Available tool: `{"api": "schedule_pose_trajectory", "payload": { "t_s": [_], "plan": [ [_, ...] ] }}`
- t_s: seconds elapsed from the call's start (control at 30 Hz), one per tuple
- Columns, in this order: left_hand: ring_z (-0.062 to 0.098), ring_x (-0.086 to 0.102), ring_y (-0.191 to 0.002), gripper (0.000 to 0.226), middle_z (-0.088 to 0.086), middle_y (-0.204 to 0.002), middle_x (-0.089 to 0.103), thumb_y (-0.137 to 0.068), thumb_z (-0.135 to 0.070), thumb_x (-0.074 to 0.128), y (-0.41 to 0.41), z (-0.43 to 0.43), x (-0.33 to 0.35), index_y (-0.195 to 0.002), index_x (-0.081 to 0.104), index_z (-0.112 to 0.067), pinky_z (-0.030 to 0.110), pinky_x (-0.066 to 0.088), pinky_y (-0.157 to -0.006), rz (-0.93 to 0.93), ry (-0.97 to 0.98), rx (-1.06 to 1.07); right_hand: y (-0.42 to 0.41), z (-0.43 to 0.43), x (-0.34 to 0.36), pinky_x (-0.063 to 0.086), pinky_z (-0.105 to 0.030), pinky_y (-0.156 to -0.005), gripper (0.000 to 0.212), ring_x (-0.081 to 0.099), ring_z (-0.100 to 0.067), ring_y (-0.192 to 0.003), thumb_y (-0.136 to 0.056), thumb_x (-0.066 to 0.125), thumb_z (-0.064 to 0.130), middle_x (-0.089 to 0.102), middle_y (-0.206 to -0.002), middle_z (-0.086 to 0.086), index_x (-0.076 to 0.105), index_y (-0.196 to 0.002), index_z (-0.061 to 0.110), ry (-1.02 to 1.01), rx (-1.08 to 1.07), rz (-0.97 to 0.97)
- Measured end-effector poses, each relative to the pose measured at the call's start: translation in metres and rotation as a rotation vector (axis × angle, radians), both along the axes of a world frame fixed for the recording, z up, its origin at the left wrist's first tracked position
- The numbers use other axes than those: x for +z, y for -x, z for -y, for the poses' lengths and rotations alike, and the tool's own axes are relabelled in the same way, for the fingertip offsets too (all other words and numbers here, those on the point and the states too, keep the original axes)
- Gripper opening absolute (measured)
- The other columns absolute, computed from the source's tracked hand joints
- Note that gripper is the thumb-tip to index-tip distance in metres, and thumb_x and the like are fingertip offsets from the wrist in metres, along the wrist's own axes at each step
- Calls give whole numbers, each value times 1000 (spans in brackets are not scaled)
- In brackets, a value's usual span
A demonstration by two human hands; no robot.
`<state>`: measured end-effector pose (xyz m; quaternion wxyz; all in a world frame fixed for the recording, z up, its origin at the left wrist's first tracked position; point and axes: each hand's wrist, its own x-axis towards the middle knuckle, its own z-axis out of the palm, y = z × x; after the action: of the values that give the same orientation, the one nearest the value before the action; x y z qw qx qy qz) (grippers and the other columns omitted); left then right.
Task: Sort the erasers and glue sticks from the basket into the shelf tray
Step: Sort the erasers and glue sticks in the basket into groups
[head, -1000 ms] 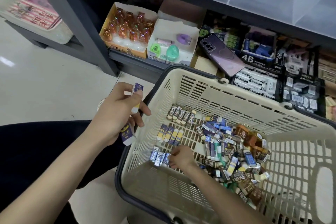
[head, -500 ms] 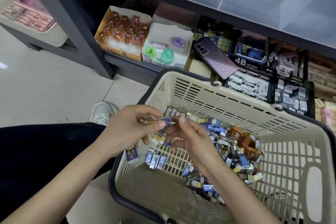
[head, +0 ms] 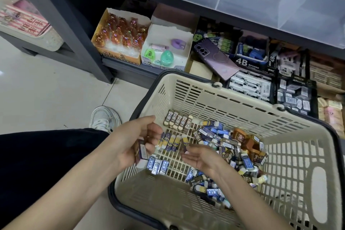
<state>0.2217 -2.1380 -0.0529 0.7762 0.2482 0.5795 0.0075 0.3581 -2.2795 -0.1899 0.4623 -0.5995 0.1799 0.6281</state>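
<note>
Since the earlier frame, the two hands are separated: the right hand is lowered toward the basket floor, and the left hand is drawn back to the left wall of the basket.

A small stack of held erasers is gripped in the curled lower fingers of the left hand. The right hand is held with relaxed, loosely straight fingers and nothing is gripped in it. Its fingertips are located just below the yellow-and-blue eraser row; contact cannot be confirmed because of blur.

Two further rows are laid out on the basket floor: a brown 2B row at the far side and a blue row at the near side. A loose pile of unsorted erasers is located to the right.

Behind the basket, a shelf tray filled with black-and-white erasers is seen on the bottom shelf, with a purple phone lying beside it. A white shoe is visible on the floor at the left.
</note>
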Motion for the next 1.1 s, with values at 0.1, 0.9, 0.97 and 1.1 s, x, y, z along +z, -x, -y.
{"api": "schedule_pose_trajectory", "payload": {
  "t_s": [0.1, 0.9, 0.97, 1.1],
  "plan": [
    [14, 42, -44, 50, 11, -53, 50, -89, -18, 57, 0, -1, -4, -43, 60, 1, 15, 32, -30, 30, 53, 24, 9, -3, -17, 59, -30, -64, 36, 71, -26, -82, -90, 58, -1, 71, -94, -19, 49, -124, -5, 57, 157, 76],
    [8, 69, -84, 27, -2, -82, 73, -73, -3, 78, 4, 1, -16, -79, 64, -25, 36, 55, -82, 64, -915, -463, 31, -26, 75, 52, -23, -58, 10, 59, -16, -66, -84, 63, 13, 68, -74, -5, 71, -86, 9, -552, 297, 370],
    [6, 68, -86, 26, -6, -85, 73, -73, -7, 78, 4, 3, -17, -80, 65, -28, 40, 54, -86, 73, -941, -500, 33, -25, 79, 50, -22, -57, 9, 54, -18, -63, -86, 62, 7, 63, -72, -10, 71, -88, 6, -557, 306, 428],
    [8, 68, -93, 24, -5, -93, 73, -76, -7, 76, 3, 2, -21, -86, 66, -27, 42, 53, -91, 181, -895, -506, 31, -21, 79, 46, -21, -58, 12, 50, -13, -62, -81, 64, 16, 59, -72, -10, 72, -89, 10, -579, 282, 343]
  ]
}}
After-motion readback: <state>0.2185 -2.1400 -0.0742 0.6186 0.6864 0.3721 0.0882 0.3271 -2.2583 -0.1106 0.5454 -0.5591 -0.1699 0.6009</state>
